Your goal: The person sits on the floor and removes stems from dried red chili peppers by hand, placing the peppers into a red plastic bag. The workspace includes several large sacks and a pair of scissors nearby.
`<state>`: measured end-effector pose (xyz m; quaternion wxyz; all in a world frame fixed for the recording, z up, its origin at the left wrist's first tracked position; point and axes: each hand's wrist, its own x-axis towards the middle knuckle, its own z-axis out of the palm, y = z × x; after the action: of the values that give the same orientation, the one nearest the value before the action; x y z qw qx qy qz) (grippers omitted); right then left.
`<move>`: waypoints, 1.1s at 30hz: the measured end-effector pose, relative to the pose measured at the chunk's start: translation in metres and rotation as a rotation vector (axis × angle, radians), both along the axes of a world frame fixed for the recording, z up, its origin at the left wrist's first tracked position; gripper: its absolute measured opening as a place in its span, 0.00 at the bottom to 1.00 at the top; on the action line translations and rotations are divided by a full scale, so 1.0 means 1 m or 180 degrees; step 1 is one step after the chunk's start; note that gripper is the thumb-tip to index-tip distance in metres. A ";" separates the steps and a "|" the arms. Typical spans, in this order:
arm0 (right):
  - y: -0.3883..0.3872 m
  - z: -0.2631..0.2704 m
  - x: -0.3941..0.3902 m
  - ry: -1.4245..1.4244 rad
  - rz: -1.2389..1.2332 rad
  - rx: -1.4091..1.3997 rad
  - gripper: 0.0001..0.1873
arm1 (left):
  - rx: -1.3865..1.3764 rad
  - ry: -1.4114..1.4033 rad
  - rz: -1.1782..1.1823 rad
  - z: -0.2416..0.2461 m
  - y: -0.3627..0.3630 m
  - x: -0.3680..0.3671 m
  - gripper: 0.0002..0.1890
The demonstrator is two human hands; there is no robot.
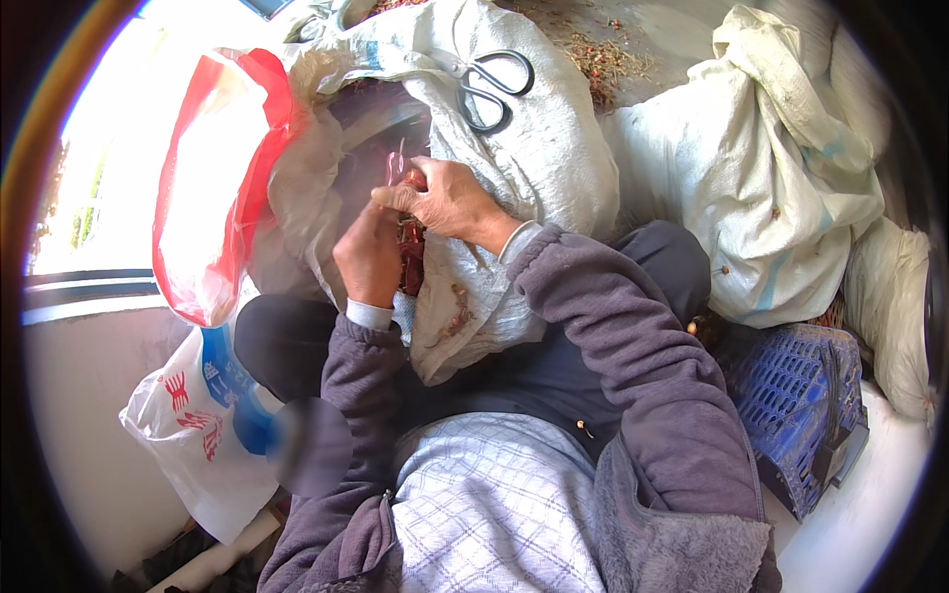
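Observation:
Both hands meet over the mouth of a white woven sack (563, 148) that holds dried red chili peppers (410, 259). My right hand (452, 200) pinches a red chili pepper (415, 179) between thumb and fingers. Against its thumb, my left hand (369, 248) has its fingertips raised; they are partly hidden and blurred, so what they hold is unclear. Another dark red chili pepper (394, 169) with a thin stem stands up just beyond the fingertips. Black-handled scissors (485, 87) lie on the sack, up and right of the hands.
A red and white plastic bag (215, 185) stands at the left by a window, above a white and blue printed bag (193, 422). At the right are a full woven sack (749, 185) and a blue plastic basket (793, 408). Plant scraps (604, 67) litter the floor beyond.

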<state>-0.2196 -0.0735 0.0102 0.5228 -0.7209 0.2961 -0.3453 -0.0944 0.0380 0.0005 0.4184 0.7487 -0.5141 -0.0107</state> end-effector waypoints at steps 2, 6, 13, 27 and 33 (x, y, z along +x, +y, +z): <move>-0.001 -0.003 0.003 0.0021 -0.0117 0.0006 0.20 | 0.0082 0.0013 -0.0305 0.003 0.000 -0.009 0.16; -0.002 -0.007 0.004 0.0003 -0.0116 -0.0247 0.15 | 0.0191 0.2139 -0.0406 0.013 -0.002 0.007 0.23; 0.004 -0.003 -0.006 0.0221 0.0928 -0.0050 0.18 | -0.0305 0.4028 -0.0968 0.017 -0.005 0.026 0.15; 0.031 -0.010 0.000 0.1179 0.0151 -0.1319 0.13 | -0.0376 0.1721 -0.0241 0.006 0.004 -0.006 0.06; 0.016 -0.022 0.006 0.0794 0.0566 -0.1557 0.16 | -0.0432 0.2923 -0.0321 0.004 0.001 0.003 0.11</move>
<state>-0.2139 -0.0577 -0.0115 0.3212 -0.8857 0.2017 -0.2679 -0.0917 0.0391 0.0045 0.6496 0.6115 -0.3110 -0.3277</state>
